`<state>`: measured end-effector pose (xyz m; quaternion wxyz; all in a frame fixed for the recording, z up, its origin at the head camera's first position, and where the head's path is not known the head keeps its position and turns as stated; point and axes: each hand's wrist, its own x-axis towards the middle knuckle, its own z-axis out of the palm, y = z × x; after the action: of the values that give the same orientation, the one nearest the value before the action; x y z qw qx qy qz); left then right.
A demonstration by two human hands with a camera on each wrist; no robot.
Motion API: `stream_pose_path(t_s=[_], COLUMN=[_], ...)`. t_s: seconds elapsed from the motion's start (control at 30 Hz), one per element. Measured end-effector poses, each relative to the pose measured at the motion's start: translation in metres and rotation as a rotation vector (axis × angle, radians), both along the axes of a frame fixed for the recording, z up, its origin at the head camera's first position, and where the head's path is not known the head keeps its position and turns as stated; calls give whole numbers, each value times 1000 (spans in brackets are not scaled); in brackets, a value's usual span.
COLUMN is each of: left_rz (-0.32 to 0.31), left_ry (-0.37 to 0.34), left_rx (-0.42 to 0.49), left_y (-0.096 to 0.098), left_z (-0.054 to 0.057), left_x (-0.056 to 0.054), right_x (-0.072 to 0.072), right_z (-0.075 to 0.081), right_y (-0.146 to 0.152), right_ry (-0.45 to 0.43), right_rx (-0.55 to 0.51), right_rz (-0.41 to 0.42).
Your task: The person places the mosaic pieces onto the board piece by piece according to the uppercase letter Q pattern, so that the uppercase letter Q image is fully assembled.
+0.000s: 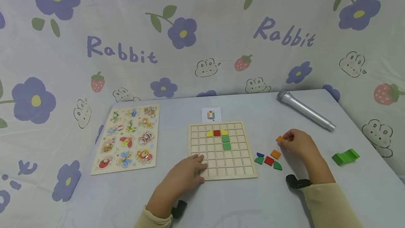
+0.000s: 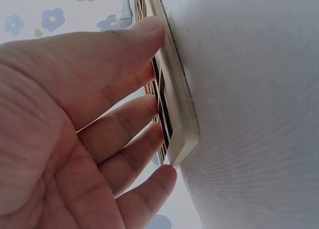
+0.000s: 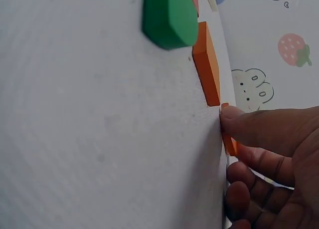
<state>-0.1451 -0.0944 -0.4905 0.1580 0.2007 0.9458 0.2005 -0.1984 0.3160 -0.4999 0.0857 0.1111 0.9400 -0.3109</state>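
A wooden grid board point(image 1: 221, 166) lies mid-table, holding a red square point(image 1: 216, 133) between two yellow pieces point(image 1: 210, 134), with two green squares point(image 1: 226, 146) below at the right. My left hand point(image 1: 186, 173) rests on its near left corner, fingers on the surface and thumb at the front edge point(image 2: 182, 109). To the right of the board, my right hand point(image 1: 297, 145) pinches an orange square tile point(image 1: 280, 139) between thumb and fingers, low by the tabletop. Close by lie another orange square point(image 1: 275, 154), a red square point(image 1: 269, 160), two green curved pieces point(image 1: 277, 165) and a blue piece point(image 1: 260, 154).
Behind the board lies a small pattern card point(image 1: 211, 114). An insect picture puzzle point(image 1: 129, 136) lies on the left. At the back right is a silver microphone point(image 1: 305, 110), and a green block point(image 1: 345, 157) sits to the right of my right hand. A printed cloth hangs behind the table.
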Motion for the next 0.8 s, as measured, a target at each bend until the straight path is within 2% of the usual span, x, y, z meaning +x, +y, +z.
stream_pose_path(t_s=[0.23, 0.37, 0.53, 0.67, 0.8], left_rz=[3, 8, 12, -4, -15], left_ry=[-2, -6, -8, -7, -5], left_rx=[2, 3, -1, -1, -7], left_y=[-1, -2, -4, -4, -4], left_z=[1, 1, 0, -2, -3], left_x=[1, 0, -2, -4, -4], right_x=[0, -5, -18, -30, -42], right_z=[5, 13, 20, 15, 7], right_y=[-17, -46, -103, -150, -186], right_ry=[90, 124, 163, 171, 168], right_rx=[-56, -92, -168, -204, -215], right_rz=[10, 15, 134, 249, 330])
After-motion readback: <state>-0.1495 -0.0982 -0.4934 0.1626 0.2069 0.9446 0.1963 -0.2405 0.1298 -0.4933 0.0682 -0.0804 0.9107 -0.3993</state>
